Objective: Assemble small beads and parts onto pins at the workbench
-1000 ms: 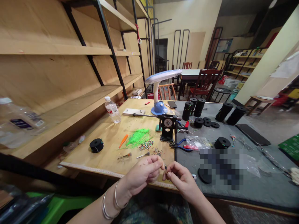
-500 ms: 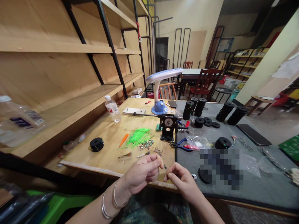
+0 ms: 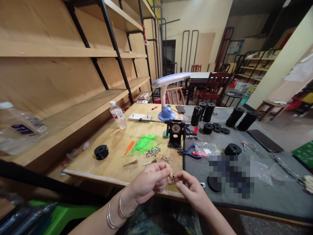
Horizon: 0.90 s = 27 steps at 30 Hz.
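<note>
Tiny bead-like piece (image 3: 173, 175) between two hands.
The left hand (image 3: 154, 179) pinches it, the piece jutting right of those fingertips; the right hand (image 3: 192, 188) has its forefinger close by, thumb parted.

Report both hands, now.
Left hand: closed in a pinch, apparently holding a tiny dark-green shiny piece.
Right hand: partly open, forefinger at that piece, thumb apart.

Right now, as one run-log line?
left hand: pinched, apparently holding small dark piece | right hand: at piece, contact unclear | nearby: beads, green strands, blue-handled pliers
</note>
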Available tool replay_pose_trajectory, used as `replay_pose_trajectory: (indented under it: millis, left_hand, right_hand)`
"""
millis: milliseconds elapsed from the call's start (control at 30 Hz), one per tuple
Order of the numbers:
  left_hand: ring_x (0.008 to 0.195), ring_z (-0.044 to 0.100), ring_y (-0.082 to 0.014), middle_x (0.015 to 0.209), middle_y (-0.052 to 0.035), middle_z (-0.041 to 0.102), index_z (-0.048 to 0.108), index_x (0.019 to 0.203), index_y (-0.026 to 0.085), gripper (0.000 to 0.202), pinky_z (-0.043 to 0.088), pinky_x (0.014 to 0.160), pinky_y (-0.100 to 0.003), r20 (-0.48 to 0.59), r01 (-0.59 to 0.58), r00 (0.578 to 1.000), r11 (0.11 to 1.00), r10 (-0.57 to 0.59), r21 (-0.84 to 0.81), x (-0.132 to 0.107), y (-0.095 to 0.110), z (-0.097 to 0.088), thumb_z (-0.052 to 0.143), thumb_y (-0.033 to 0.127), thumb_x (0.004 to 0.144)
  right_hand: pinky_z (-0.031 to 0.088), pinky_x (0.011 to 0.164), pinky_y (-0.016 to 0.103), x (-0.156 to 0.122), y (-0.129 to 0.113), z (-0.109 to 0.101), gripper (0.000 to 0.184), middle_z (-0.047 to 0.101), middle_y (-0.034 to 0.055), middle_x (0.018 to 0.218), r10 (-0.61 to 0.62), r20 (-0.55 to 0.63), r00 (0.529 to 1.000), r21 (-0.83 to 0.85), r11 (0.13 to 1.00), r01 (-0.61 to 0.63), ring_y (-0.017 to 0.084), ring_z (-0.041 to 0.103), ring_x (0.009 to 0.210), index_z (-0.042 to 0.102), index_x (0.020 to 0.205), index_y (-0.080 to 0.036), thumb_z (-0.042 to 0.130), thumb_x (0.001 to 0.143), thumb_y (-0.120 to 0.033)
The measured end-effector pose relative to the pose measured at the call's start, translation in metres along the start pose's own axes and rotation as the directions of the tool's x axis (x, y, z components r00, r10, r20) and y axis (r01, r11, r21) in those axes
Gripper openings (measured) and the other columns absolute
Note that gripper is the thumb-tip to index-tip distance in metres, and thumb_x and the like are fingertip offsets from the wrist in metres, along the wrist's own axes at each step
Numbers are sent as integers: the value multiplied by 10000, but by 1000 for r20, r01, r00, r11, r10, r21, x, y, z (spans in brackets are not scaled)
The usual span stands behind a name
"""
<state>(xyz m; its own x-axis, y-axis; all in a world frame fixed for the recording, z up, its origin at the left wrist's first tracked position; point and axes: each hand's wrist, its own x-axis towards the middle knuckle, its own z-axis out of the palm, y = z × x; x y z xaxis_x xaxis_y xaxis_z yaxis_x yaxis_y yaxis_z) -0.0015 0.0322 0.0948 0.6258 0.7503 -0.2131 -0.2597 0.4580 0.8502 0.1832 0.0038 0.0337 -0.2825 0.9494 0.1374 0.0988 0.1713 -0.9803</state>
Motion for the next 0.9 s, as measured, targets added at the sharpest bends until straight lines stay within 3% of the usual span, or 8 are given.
replay_pose_trajectory:
  millis: [133, 433, 767, 900]
  left_hand:
    - [364, 135, -25, 406, 132, 271, 510, 721, 151, 292, 91, 421, -217, 15, -2, 1000, 1000, 2, -5, 2, -4, -2, 657, 386, 810]
    - [369, 136, -30, 410, 131, 283, 520, 725, 149, 275, 95, 425, -215, 12, -7, 1000, 1000, 7, -5, 2, -6, -3, 644, 375, 821]
    - [380, 151, -36, 418, 129, 275, 544, 740, 145, 266, 123, 430, -214, -13, -46, 999, 999, 46, -8, 0, -5, -7, 650, 377, 818]
    - [382, 154, -34, 426, 127, 285, 520, 724, 153, 270, 111, 430, -215, -12, -34, 999, 999, 34, -22, 0, -4, -7, 666, 365, 808]
  right_hand:
    - [463, 823, 340, 3, -3, 4, 169, 712, 58, 862, -28, -24, 999, 41, 999, 29, 226, 639, 859, 638, 901, -189, 584, 866, -345]
    - [448, 701, 293, 4, -3, 11, 230, 676, 26, 724, 62, -50, 997, 167, 985, -53, 180, 598, 713, 568, 773, -192, 597, 847, -408]
    - [446, 704, 303, 5, 5, 11, 226, 688, 34, 710, 78, -74, 994, 140, 988, -67, 186, 592, 703, 574, 745, -193, 595, 844, -395]
    - [451, 746, 316, 3, 11, 10, 216, 711, 58, 803, 61, -73, 995, 118, 992, -52, 206, 615, 781, 620, 767, -180, 603, 845, -381]
